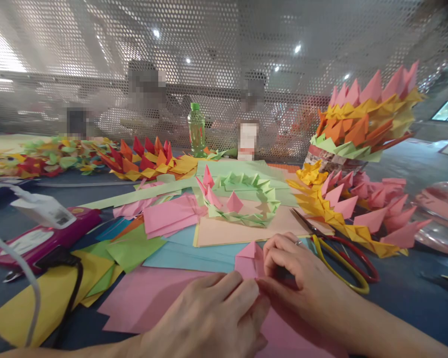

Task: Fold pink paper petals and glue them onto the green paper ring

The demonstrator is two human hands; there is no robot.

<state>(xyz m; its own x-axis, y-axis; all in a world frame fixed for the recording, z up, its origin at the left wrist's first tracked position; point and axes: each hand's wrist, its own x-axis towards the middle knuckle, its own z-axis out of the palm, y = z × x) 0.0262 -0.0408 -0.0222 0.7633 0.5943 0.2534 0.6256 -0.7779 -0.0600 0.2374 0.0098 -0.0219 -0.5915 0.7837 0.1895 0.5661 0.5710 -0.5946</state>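
Between my two hands is a small piece of folded pink paper [249,259], its pointed top showing above the fingers. My left hand [220,311] closes on its lower part, with the fingertips partly hidden. From the other side, my right hand [293,266] pinches the same piece, thumb and fingers curled in and a ring on one finger. Pink sheets [145,298] lie under both hands. Just beyond is a ring of folded green paper [242,219] with a few pink points standing on it, resting on peach sheets [224,232].
Scissors [343,263] with red and yellow handles lie right of my right hand. A purple power strip [41,238] with cables sits at left. A layered paper lotus [362,119] stands at back right, a green-capped bottle [196,130] at the back. Folded paper pieces [145,159] lie behind.
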